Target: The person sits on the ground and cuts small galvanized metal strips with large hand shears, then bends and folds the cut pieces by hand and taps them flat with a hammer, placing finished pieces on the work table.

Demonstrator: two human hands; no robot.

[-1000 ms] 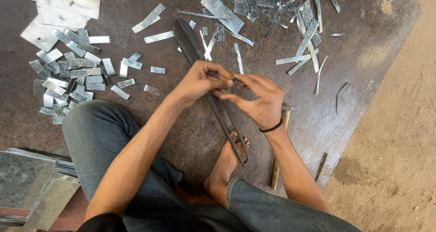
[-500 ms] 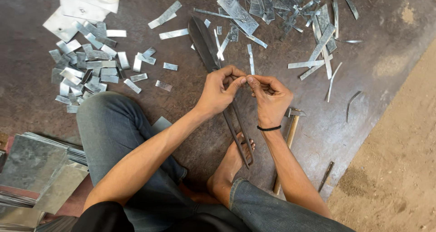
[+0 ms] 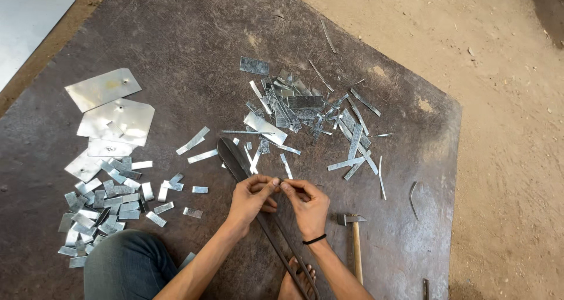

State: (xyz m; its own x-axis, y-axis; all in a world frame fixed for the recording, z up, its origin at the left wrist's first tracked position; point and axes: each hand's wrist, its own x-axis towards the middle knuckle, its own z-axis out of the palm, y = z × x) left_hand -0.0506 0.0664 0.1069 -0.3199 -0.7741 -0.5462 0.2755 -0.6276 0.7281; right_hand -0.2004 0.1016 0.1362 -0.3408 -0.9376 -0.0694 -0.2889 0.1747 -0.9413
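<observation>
My left hand [image 3: 249,199] and my right hand [image 3: 309,204] meet fingertip to fingertip, both pinching a small metal piece [image 3: 278,183] that is mostly hidden by the fingers. The hands hover just above long dark shears [image 3: 235,161], which lie diagonally on the dark metal plate [image 3: 194,47]. My bare foot [image 3: 292,283] rests against the shears' handles at the bottom edge. My right wrist wears a black band.
A pile of small cut metal rectangles [image 3: 103,209] lies at the left by my knee, with larger sheet pieces [image 3: 114,121] beyond it. Scrap strips [image 3: 305,112] are heaped ahead. A hammer [image 3: 354,241] lies to the right. Dirt ground [image 3: 511,129] borders the plate.
The camera has tilted up, so more of the plate and dirt ahead shows. My hands stay together over the shears, with the fingertips now pinched closer.
</observation>
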